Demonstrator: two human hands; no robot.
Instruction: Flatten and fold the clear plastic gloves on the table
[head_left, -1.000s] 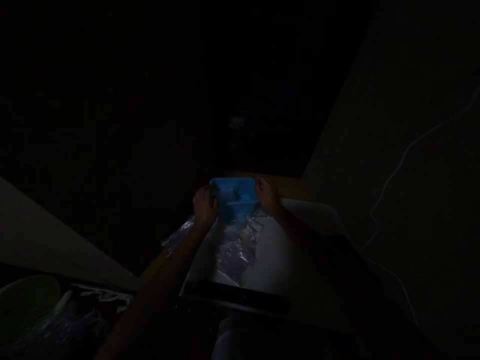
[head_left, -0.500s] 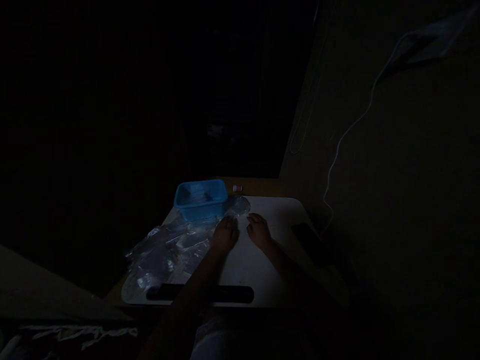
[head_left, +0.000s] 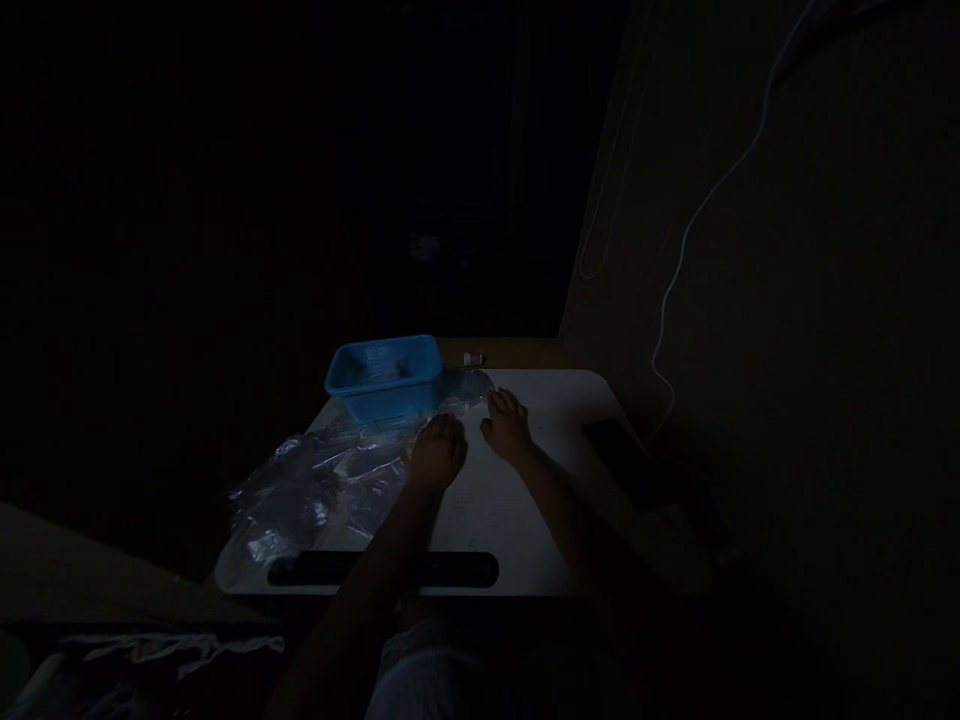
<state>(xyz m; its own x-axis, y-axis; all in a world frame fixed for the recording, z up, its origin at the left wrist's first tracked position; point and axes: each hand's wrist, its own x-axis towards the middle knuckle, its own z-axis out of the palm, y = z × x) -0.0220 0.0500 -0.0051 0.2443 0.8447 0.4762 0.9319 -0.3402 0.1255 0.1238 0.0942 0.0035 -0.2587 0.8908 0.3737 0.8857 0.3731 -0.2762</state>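
- Roughly mid-frame, the clear, crinkled thin plastic piece point(head_left: 466, 384) lies up and to the left of the right hand point(head_left: 507, 426), its near end at or just beside those fingertips.
- Its longer run appears to go sideways, from the right side of the blue rectangular plastic tub point(head_left: 386, 405) towards the right fingertips; the light is too poor to be sure of its outline.
- The left hand point(head_left: 437, 455) is below that piece in the frame, its knuckles up and fingers bent, beside the larger spread of clear plastic sheeting point(head_left: 300, 490) that fills the lower left of the white tabletop point(head_left: 480, 520).
- Of the two, the right hand looks nearer to the small piece; the left is nearer to the sheeting and the tub.
- The right fingers are part bent and slightly spread, pointing to the top of the frame. Whether either hand has plastic pinched under its fingers, I cannot tell.
- A gap of white surface separates the hands, while the tub sits upright at upper left of them, touching neither.
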